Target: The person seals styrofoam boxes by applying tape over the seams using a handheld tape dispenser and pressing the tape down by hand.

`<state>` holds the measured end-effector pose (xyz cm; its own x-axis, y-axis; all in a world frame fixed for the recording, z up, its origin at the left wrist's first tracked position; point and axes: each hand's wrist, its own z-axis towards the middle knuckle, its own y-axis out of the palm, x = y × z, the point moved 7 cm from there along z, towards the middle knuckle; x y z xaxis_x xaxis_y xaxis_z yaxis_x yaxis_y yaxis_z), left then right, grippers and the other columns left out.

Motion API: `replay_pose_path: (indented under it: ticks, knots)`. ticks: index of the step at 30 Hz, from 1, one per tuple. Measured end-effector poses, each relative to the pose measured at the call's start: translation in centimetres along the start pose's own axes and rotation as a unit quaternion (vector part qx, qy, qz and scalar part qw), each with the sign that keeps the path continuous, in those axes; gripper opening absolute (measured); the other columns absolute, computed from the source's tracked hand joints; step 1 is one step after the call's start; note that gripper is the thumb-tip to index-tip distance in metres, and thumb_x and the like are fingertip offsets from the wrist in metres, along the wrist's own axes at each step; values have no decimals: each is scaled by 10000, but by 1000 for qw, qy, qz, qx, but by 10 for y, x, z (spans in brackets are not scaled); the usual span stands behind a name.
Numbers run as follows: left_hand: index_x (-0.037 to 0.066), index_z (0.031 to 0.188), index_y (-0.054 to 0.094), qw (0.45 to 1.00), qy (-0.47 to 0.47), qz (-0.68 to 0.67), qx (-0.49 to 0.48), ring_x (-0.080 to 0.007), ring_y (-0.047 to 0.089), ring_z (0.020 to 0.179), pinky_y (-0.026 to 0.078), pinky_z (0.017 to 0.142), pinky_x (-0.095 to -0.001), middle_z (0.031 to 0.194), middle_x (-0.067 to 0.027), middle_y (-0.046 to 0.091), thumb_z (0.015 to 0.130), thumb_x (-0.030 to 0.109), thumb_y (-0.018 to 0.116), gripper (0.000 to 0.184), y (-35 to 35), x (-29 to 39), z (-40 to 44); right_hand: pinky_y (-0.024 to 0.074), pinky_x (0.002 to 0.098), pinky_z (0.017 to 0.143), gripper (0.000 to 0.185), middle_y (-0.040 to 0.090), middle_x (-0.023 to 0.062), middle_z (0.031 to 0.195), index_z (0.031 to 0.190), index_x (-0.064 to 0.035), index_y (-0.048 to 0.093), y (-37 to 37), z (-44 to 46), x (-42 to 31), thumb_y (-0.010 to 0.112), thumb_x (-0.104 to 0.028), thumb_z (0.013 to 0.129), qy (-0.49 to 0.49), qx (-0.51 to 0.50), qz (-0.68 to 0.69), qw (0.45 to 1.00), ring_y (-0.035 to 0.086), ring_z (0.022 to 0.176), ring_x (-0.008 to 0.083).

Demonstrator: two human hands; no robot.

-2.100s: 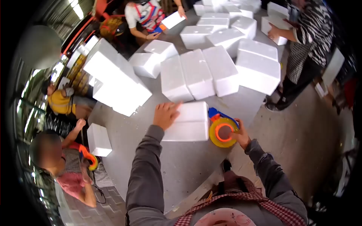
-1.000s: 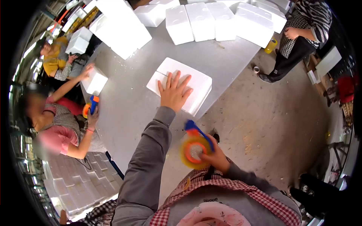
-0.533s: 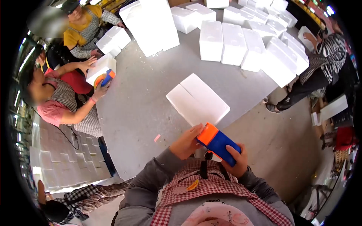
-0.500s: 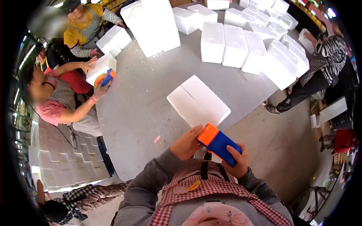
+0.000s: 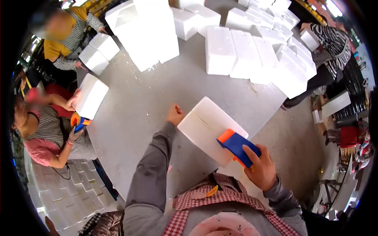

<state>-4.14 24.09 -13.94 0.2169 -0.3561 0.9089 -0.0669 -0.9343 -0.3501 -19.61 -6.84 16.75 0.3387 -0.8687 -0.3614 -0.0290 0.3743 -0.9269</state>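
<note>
A white foam box (image 5: 204,128) lies at an angle near the table's front edge, a thin seam line across its top. My right hand (image 5: 262,167) is wrapped round a blue tape dispenser (image 5: 241,147) with an orange front end, held over the box's right part. Whether the dispenser touches the foam I cannot tell. Just off the box's left corner is my left hand (image 5: 175,115), its fingers curled in; what they may hold is hidden.
White foam boxes stand stacked (image 5: 147,35) at the back and in rows (image 5: 246,55) at the back right. On the left, a person (image 5: 51,129) holds an orange-and-blue tape dispenser (image 5: 80,121) by another box (image 5: 91,96). Other people work at the far left and right.
My left hand has left the dispenser and moved up and left to the box's left corner. My right hand has brought the dispenser over the box, which now lies nearer to me.
</note>
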Motion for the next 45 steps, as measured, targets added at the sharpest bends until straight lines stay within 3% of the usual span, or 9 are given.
replay_pose_path:
  ticks: [4, 6, 15, 22, 28, 33, 38, 43, 45]
  knots:
    - [82, 1158, 450, 989, -23, -94, 113, -144, 521, 779, 459, 718, -270, 900, -86, 529, 829, 147, 576, 358, -41, 91, -22, 505, 382, 698, 601, 485, 147, 1096, 1157, -199, 567, -9, -1, 6, 630, -21, 587, -1, -12, 1, 1000, 550, 908, 332]
    - [148, 1346, 362, 914, 316, 241, -81, -177, 537, 1009, 434, 872, -315, 1181, -139, 521, 895, 207, 500, 475, -8, 156, -69, 502, 388, 714, 624, 477, 173, 1092, 1169, -174, 557, -3, -26, 23, 651, -5, 576, 9, -11, 70, 997, 545, 905, 354]
    - [21, 1397, 217, 918, 104, -307, 227, -245, 284, 1307, 224, 1069, -367, 1416, -156, 295, 948, 445, 301, 623, 21, 101, -120, 416, 418, 873, 610, 466, 204, 1094, 1235, -77, 439, 146, -119, 154, 685, -64, 677, 32, 178, 347, 920, 491, 1000, 376]
    - [76, 1346, 364, 869, 215, 438, 83, -402, 330, 1255, 297, 1023, -429, 1393, -251, 286, 922, 358, 406, 511, 76, 265, -55, 410, 330, 931, 721, 504, 151, 1161, 1270, -35, 316, 124, -31, 211, 710, -60, 667, 247, 90, 698, 666, 497, 1107, 246]
    - [156, 1320, 416, 827, -7, 532, 183, -419, 379, 1198, 407, 900, -463, 1247, -270, 421, 885, 480, 430, 542, 86, 245, -113, 442, 351, 882, 688, 560, 149, 1079, 1247, -45, 369, 188, -109, 111, 709, -128, 655, 241, 260, 644, 678, 550, 1025, 257]
    - [205, 1349, 390, 689, 423, 586, 55, -403, 460, 1096, 447, 781, -485, 1210, -258, 463, 867, 472, 471, 557, 79, 246, -140, 436, 329, 887, 723, 564, 154, 1077, 1264, -30, 375, 190, -51, 166, 715, -181, 644, 246, 131, 586, 761, 553, 1018, 242]
    - [175, 1283, 470, 890, 167, 408, 115, -381, 516, 1036, 451, 788, -462, 1224, -266, 469, 874, 474, 447, 507, 99, 231, -166, 454, 291, 844, 648, 537, 108, 1134, 1295, -44, 357, 165, -149, 93, 650, -53, 718, 243, 272, 778, 512, 541, 995, 199]
    - [201, 1277, 478, 855, -21, 516, -38, -382, 490, 1111, 394, 895, -506, 1278, -189, 467, 880, 531, 395, 524, 99, 248, -203, 434, 279, 870, 648, 498, 84, 1180, 1327, -68, 324, 172, -163, 76, 613, 9, 752, 236, 227, 714, 619, 512, 1035, 180]
    - [232, 1291, 464, 822, 139, 550, 51, -369, 406, 1194, 301, 943, -560, 1323, -178, 421, 883, 539, 384, 517, 107, 236, -186, 409, 295, 922, 700, 497, 89, 1188, 1347, -62, 304, 174, -159, 92, 637, 13, 735, 214, 222, 703, 641, 490, 1090, 187]
